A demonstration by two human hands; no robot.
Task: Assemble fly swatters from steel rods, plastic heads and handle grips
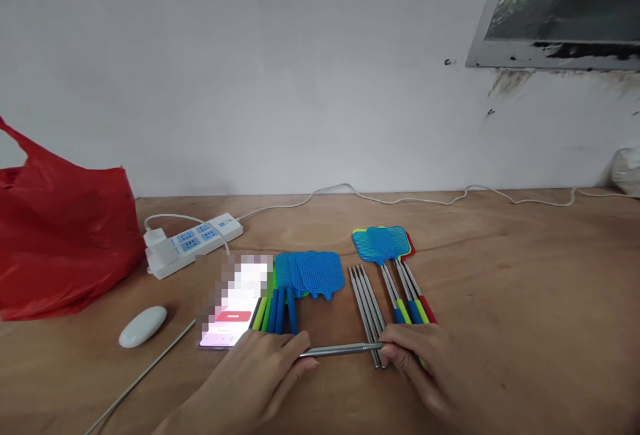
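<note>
A thin metal rod (340,349) lies level between my two hands near the table's front. My left hand (267,368) pinches its left end, and my right hand (417,361) pinches the right end. Beneath and beyond the rod, several loose metal rods (367,305) lie side by side on the wood. Past my left hand are loose blue fly swatter heads (320,273) and coloured handles (280,311), whose near ends my hand partly hides. Beyond my right hand lie several fly swatters (383,243) with metal shafts and blue, yellow and red grips.
A lit phone (235,308), partly blurred, lies left of the handles. Farther left are a white computer mouse (143,326), a white power strip (200,241) with a plugged-in charger, and a red plastic bag (65,241). A white cable (400,201) runs along the wall on the wooden table (525,268).
</note>
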